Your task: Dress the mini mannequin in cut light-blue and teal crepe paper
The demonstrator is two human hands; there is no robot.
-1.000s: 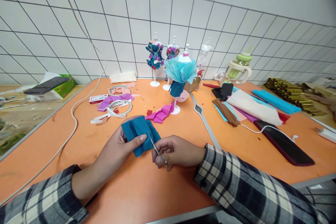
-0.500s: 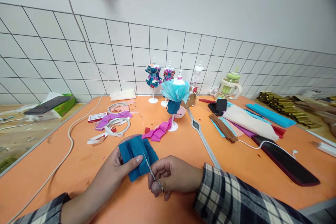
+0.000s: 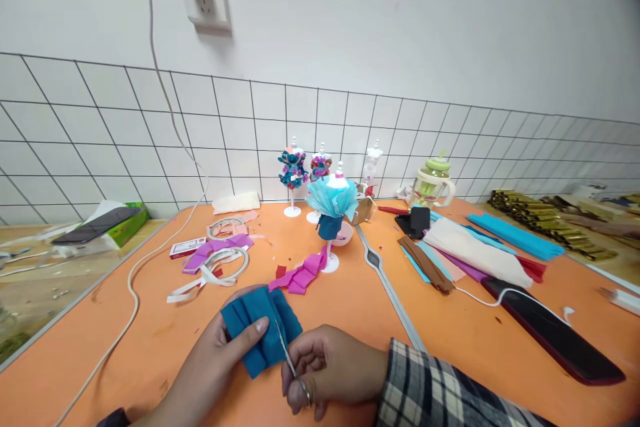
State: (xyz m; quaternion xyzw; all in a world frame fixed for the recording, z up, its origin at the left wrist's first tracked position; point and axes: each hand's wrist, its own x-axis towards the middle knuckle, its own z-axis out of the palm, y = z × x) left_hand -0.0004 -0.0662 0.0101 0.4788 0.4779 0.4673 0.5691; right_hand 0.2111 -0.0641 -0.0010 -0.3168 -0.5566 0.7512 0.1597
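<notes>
Folded teal crepe paper (image 3: 257,327) is pinched in my left hand (image 3: 227,353), the thumb lying across its front. My right hand (image 3: 333,363) grips a small pair of scissors (image 3: 283,343), fingers curled about the handles. The blades point up and left and lie against the right part of the paper; I cannot tell whether they are cutting. Beyond my hands stands a small white dress form (image 3: 339,180) wearing a light blue ruffle (image 3: 333,198) over a teal piece. A magenta paper strip (image 3: 303,275) lies by its base.
Two decorated dress forms (image 3: 293,170) and a bare one (image 3: 373,160) stand at the back. Left lie ribbon rolls (image 3: 235,273), purple paper (image 3: 215,252) and a white cable (image 3: 133,280). Right are paper rolls (image 3: 475,247), a dark long object (image 3: 555,333) and a green-lidded jug (image 3: 433,183).
The camera view has tilted upward, so the table and hands sit lower in the picture. Both hands keep their hold on the teal paper and the scissors, with little other movement.
</notes>
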